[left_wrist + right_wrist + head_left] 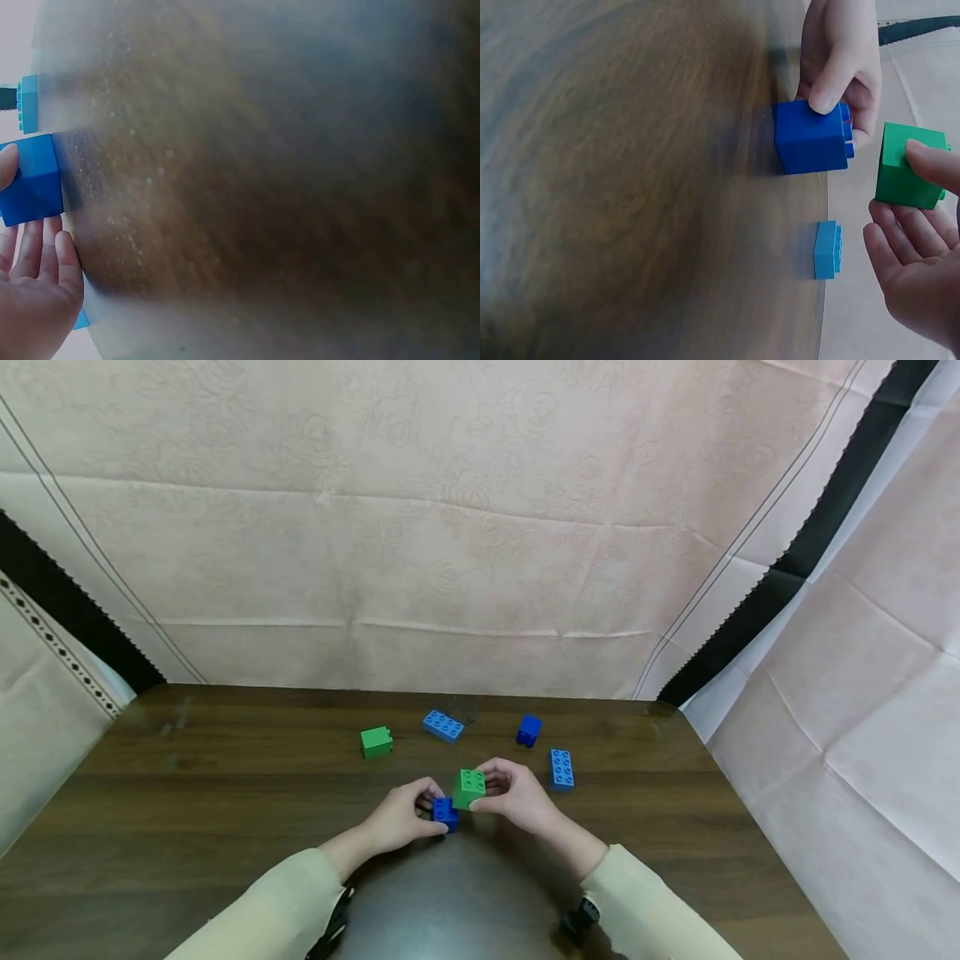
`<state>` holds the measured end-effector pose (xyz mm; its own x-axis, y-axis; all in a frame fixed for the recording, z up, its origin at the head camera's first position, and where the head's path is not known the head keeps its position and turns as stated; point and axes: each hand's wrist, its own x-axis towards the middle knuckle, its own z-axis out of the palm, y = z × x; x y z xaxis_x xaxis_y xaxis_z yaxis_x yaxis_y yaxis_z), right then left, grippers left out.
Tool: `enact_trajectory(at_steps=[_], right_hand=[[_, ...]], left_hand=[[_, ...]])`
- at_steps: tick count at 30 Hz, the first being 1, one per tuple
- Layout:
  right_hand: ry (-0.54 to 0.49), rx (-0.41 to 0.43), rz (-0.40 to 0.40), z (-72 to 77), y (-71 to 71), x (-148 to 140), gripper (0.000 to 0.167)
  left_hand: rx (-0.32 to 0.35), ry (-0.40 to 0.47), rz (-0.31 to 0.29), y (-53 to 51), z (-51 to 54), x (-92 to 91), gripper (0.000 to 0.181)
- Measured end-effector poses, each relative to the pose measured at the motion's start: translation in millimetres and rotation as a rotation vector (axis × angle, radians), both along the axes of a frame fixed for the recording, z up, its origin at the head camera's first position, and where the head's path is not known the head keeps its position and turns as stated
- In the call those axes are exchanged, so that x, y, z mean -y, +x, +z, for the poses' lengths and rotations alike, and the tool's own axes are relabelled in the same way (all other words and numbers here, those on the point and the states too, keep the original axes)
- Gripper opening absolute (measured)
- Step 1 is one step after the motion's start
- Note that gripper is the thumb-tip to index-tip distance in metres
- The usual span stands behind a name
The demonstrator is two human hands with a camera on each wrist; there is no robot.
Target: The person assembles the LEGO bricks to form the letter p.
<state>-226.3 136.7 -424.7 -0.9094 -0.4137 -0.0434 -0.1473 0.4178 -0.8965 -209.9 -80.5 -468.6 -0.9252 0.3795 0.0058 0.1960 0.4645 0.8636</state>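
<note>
Between thumb and fingers, my left hand (405, 817) pinches a dark blue toy brick (444, 813), studs showing on one side. Close by on the right, my right hand (519, 795) holds a green toy brick (468, 787), its studs facing up in the head view. From the right wrist, the dark blue brick (811, 139) and the green brick (909, 166) are seen apart, with a gap between them. The left wrist view shows the dark blue brick (31, 180) between thumb and fingers at the left edge.
Farther back on the brown wooden table (247, 793) lie another green brick (376, 742), a light blue brick (443, 725) and another dark blue brick (528, 730). A second light blue brick (562, 769) lies right of my right hand. Pale cloth (420, 552) hangs behind the table.
</note>
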Motion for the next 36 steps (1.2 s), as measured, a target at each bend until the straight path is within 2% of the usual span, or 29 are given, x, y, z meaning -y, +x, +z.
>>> enact_trajectory(at_steps=[9,15,26,36], right_hand=[[0.021,-0.009,0.055,-5.7,0.8,6.8,0.031],[0.018,-0.040,0.082,-10.5,0.4,10.0,0.030],[0.030,-0.055,0.096,-10.2,1.4,13.1,0.029],[0.043,-0.078,0.118,-7.3,0.9,18.9,0.030]], left_hand=[[-0.027,-0.003,-0.004,-0.1,0.2,-1.2,0.033],[-0.021,-0.004,-0.001,0.1,0.7,-1.7,0.033],[-0.002,-0.008,-0.009,0.0,2.0,-1.6,0.034],[-0.015,-0.001,-0.010,-0.6,3.2,-0.7,0.033]])
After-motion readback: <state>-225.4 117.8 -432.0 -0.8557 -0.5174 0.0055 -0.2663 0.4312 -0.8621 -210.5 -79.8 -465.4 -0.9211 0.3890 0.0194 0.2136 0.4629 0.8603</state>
